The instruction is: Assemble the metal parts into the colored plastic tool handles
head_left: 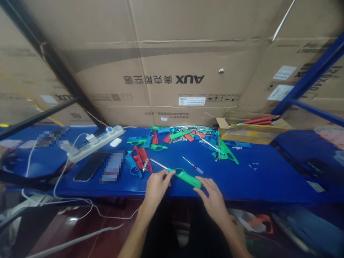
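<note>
A green long-necked gas lighter with a metal barrel is held between both hands over the front of the blue table. My left hand pinches it where the barrel meets the body. My right hand grips the handle's far end between thumb and fingers. Just behind the lighter lies a small screwdriver with a clear handle. Red lighter shells and a blue shell rest to the left. Farther back is a heap of green, blue and red lighter parts.
A white power strip with cables, an earbud case and a dark phone occupy the left side. An open carton holding red pieces stands back right. Large cardboard walls off the back; a blue frame post slants at right.
</note>
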The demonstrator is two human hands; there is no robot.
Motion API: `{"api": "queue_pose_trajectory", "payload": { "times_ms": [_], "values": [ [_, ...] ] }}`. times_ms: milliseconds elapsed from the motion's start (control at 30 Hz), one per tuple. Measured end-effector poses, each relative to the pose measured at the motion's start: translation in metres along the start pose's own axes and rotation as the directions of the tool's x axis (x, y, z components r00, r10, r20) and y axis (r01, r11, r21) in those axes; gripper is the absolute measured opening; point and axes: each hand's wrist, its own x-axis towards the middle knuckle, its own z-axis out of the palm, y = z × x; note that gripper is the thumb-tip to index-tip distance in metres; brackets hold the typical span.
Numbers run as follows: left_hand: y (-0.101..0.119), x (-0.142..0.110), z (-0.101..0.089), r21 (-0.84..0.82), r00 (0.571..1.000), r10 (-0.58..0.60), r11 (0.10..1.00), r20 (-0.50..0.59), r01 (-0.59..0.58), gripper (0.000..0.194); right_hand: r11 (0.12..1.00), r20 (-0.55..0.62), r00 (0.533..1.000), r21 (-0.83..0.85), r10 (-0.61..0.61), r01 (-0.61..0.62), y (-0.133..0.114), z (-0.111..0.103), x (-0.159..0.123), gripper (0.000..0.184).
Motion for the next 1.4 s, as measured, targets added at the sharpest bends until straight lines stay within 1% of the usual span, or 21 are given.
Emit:
{"api": "queue_pose_trajectory", "payload": {
  "times_ms": [33,67,133,200,300,400,467,533,700,767,833,900,967,1000,1067,1100,1167,1233,1267,1333,1400],
  "values": [
    [0.002,-0.002,0.004,0.008,0.998,0.068,0.998,0.008,-0.069,0.032,1.000,0.006,1.000,-0.005,0.003,-0.003,-0.001,0.001,0.001,0.032],
    [0.004,-0.004,0.008,-0.007,0.989,0.145,0.989,0.038,-0.145,0.026,1.000,0.012,1.000,-0.006,0.006,-0.006,-0.001,0.001,0.001,0.032],
    [0.007,-0.004,0.018,-0.054,0.947,0.295,0.955,0.123,-0.290,0.008,1.000,0.014,1.000,-0.001,0.006,-0.006,-0.002,0.002,0.003,0.031],
    [0.007,-0.001,0.025,-0.085,0.898,0.386,0.922,0.210,-0.377,0.024,1.000,0.003,1.000,0.003,-0.001,0.001,-0.002,0.002,0.004,0.031],
    [0.001,0.007,0.031,0.001,0.836,0.437,0.886,0.332,-0.464,0.037,0.999,-0.004,1.000,0.040,0.015,-0.014,-0.001,-0.001,0.004,0.039],
    [-0.009,0.012,0.032,0.186,0.780,0.456,0.800,0.429,-0.570,0.039,0.980,0.013,0.993,0.159,0.120,-0.120,0.005,-0.009,0.010,0.059],
    [-0.014,0.013,0.033,0.235,0.761,0.466,0.761,0.452,-0.605,0.038,0.953,-0.019,0.978,0.228,0.208,-0.198,0.010,-0.014,0.019,0.053],
    [-0.016,0.012,0.033,0.224,0.754,0.483,0.755,0.446,-0.617,0.038,0.951,-0.069,0.970,0.224,0.234,-0.213,0.016,-0.016,0.029,0.045],
    [-0.014,0.010,0.033,0.184,0.746,0.506,0.761,0.433,-0.623,0.043,0.993,-0.047,0.993,-0.042,0.110,-0.112,0.022,-0.007,0.050,0.036],
    [-0.011,0.009,0.035,0.157,0.744,0.523,0.765,0.416,-0.625,0.044,0.992,-0.054,0.994,-0.081,0.092,-0.096,0.021,-0.005,0.054,0.032],
    [-0.008,0.008,0.039,0.139,0.744,0.526,0.771,0.411,-0.622,0.045,0.994,-0.078,0.991,-0.011,0.110,-0.111,0.021,-0.005,0.057,0.031],
    [-0.004,0.005,0.046,0.128,0.733,0.525,0.769,0.432,-0.626,0.050,0.975,-0.119,0.978,0.162,0.173,-0.153,0.022,-0.008,0.060,0.031],
    [-0.002,0.003,0.054,0.115,0.718,0.536,0.761,0.444,-0.639,0.058,0.903,-0.183,0.937,0.375,0.296,-0.212,0.020,-0.012,0.062,0.034],
    [-0.001,0.002,0.058,0.115,0.715,0.546,0.755,0.437,-0.646,0.061,0.849,-0.222,0.901,0.474,0.372,-0.234,0.019,-0.014,0.062,0.035],
    [-0.001,0.000,0.064,0.138,0.717,0.556,0.742,0.420,-0.657,0.061,0.751,-0.314,0.816,0.628,0.485,-0.205,0.014,-0.015,0.063,0.036],
    [-0.002,0.000,0.066,0.160,0.722,0.552,0.737,0.417,-0.656,0.059,0.726,-0.363,0.786,0.670,0.500,-0.153,0.010,-0.014,0.063,0.033],
    [-0.004,0.000,0.068,0.218,0.731,0.526,0.726,0.435,-0.652,0.055,0.719,-0.441,0.772,0.695,0.458,-0.029,0.003,-0.011,0.062,0.026],
    [-0.005,0.001,0.067,0.275,0.734,0.492,0.708,0.468,-0.650,0.052,0.723,-0.481,0.784,0.688,0.392,0.061,-0.002,-0.006,0.060,0.023],
    [-0.005,0.001,0.066,0.295,0.733,0.481,0.698,0.481,-0.652,0.051,0.723,-0.491,0.785,0.686,0.378,0.080,-0.003,-0.003,0.058,0.023],
    [-0.005,0.001,0.064,0.319,0.732,0.468,0.686,0.495,-0.654,0.049,0.737,-0.522,0.759,0.671,0.388,0.085,-0.002,0.000,0.055,0.024],
    [-0.004,0.000,0.063,0.326,0.734,0.464,0.684,0.496,-0.653,0.047,0.803,-0.575,0.720,0.595,0.387,0.044,0.002,0.001,0.051,0.026]
  ]
}}
